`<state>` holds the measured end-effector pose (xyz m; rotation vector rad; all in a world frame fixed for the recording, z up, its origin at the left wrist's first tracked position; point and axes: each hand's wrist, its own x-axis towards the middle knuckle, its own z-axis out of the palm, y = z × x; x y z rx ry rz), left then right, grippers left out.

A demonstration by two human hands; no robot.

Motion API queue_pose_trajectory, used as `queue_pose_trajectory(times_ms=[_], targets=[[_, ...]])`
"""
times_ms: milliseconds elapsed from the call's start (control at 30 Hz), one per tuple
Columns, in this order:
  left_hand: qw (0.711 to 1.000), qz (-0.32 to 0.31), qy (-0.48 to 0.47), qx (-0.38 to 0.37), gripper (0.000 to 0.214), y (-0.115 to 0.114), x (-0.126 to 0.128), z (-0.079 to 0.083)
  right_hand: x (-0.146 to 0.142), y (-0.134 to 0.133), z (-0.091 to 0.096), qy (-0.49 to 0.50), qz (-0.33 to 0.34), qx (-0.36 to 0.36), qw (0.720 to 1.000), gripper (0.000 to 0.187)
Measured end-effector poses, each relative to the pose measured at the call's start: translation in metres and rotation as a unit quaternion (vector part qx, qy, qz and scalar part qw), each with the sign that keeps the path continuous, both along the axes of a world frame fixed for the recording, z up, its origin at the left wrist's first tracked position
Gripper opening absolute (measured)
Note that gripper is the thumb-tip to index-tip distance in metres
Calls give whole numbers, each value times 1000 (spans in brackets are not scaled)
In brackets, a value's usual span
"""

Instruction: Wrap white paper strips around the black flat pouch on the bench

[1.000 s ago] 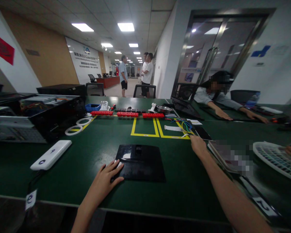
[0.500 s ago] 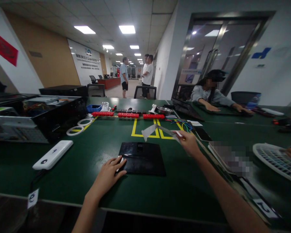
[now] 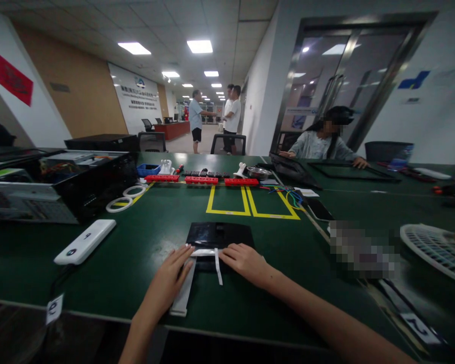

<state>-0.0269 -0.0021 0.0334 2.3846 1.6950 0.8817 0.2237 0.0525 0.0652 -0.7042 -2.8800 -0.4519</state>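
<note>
Left fingers [image 3: 181, 254] and right fingers [image 3: 235, 252] touch a folded white ribbon [image 3: 205, 252] across a black panel [image 3: 200, 234]

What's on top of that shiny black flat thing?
A white strip runs across the black panel, between the left hand and the right hand. Whatever lies under the strip and hands is covered, so I can't see it.

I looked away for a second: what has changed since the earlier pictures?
The right hand has picked up the white ribbon cable from beside the coloured wires and brought it left and nearer, over the black panel. A co-worker's hand has moved left. The left hand, panel and wires stayed about where they were.
</note>
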Motion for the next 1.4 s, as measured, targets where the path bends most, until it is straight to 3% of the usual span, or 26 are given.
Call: queue_pose_trajectory(times_ms=[133,267,700,800,1000,1133,1400], targets=[[995,-50,90,-1,46,-5,26,-7,-3,-1,0,-3,-4,32,999,30],[991,-51,124,10,56,-8,43,-12,-5,-1,-1,-4,-1,35,999,30],[985,-16,168,-34,54,-7,41,1,-9,0,-13,-13,20,55,998,29],[984,-23,171,-38,53,-7,40,1,-9,0,-14,2,14,22,1000,30],[986,-28,164,-29,52,-6,36,-6,-6,-6,-11,74,-29,-131,988,34],[986,-28,163,-15,50,-5,35,-12,-5,-13,-10,62,-64,-203,975,46],[981,-18,193,33,51,-7,37,-16,-10,-19,-15,11,-86,-229,970,59]])
